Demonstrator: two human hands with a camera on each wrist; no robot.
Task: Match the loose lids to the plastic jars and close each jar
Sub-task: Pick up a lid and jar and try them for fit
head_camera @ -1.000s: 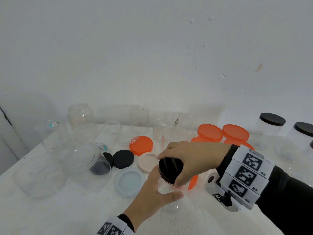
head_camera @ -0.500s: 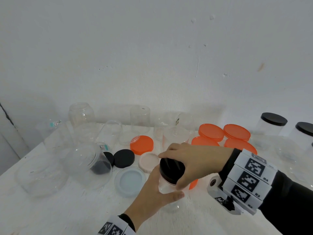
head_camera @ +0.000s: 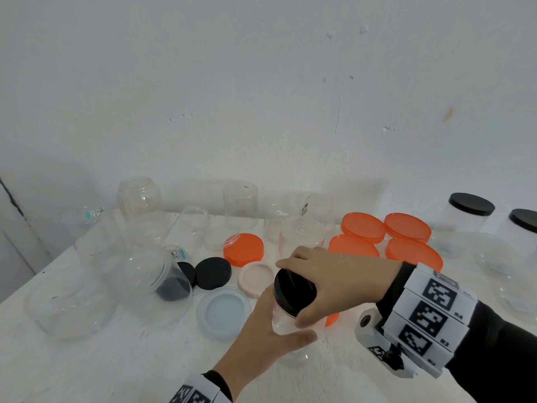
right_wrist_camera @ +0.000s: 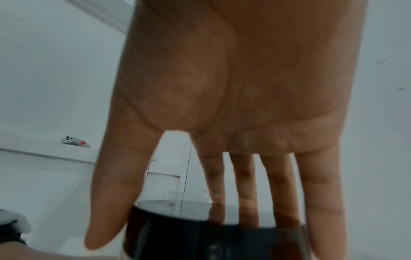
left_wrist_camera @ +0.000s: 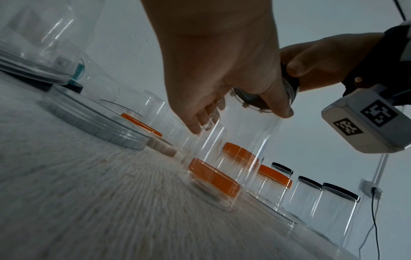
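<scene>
A black lid [head_camera: 293,290] is showing atop a clear jar [head_camera: 286,321]. Orange lids [head_camera: 362,227] are glowing beside a pale pink lid [head_camera: 254,278] and a light blue lid [head_camera: 223,312] on the white bench [head_camera: 87,359]. Black-and-white checkered markers [head_camera: 430,318] are banding the black sleeve [head_camera: 499,359].

Clear plastic jar [head_camera: 286,321] standing upright on the worktop [head_camera: 87,359], black lid [head_camera: 293,289] seated on its mouth; loose orange lid [head_camera: 243,249] behind.
</scene>
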